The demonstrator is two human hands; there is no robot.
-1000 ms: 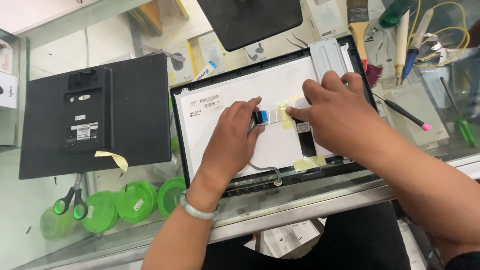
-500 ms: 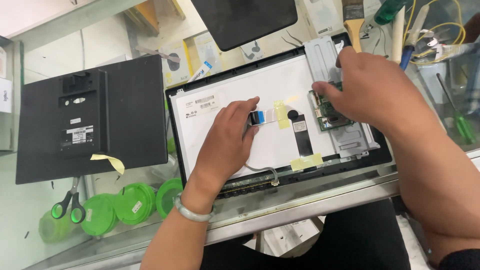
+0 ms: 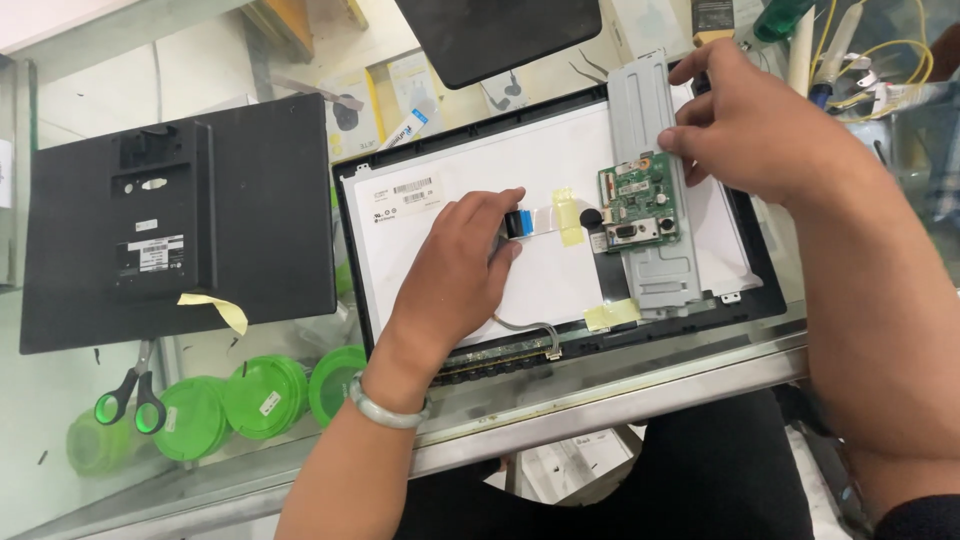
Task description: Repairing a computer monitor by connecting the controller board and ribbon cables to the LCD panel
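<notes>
Panel (image 3: 480,215) face-down on glass counter (image 3: 640,395) | L hand (image 3: 455,275): we press flat, fingers on ribbon cable (image 3: 535,220), steadying | R hand (image 3: 760,130): we pinch metal bracket (image 3: 645,110) by green circuit board (image 3: 640,205), aligning it.

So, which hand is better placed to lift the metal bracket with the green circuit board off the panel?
Probably the right hand: its fingers already grip the metal bracket beside the green circuit board. The left hand presses on the white panel near the flat cable.

Scissors (image 3: 128,398), green lids (image 3: 262,396), black cover (image 3: 180,215)
</notes>
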